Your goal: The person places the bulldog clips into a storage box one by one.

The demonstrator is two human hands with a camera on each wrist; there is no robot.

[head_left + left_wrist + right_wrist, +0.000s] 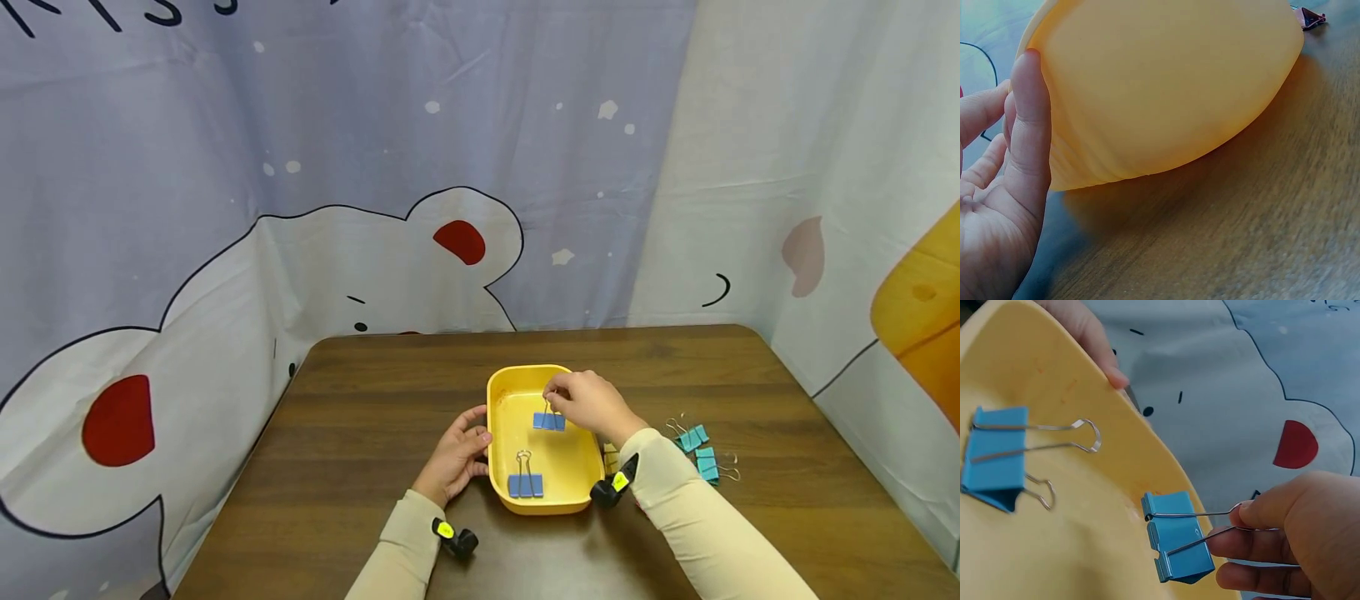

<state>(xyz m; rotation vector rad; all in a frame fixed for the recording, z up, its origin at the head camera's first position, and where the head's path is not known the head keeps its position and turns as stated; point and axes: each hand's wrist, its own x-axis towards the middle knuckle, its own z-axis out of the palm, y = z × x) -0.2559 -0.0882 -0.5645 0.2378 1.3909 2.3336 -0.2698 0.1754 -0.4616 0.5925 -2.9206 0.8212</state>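
Note:
My right hand (592,406) pinches the wire handle of a blue binder clip (1179,537) between thumb and fingers. This clip is within the outline of the yellow tray (558,467), toward its far end; whether it touches the floor is unclear. A second blue binder clip (525,486) lies in the tray's near part, its wire handles pointing away from me. On the tray's left side, my left hand (455,458) rests against the wall and rim. Its thumb (1030,119) lies straight along the yellow wall in the left wrist view.
Right of my right forearm lie two teal binder clips (707,465) on the brown wooden table (375,392). A yellowish clip (611,458) sits close to the tray's right wall, partly covered by my arm. A printed curtain (337,150) hangs behind the table.

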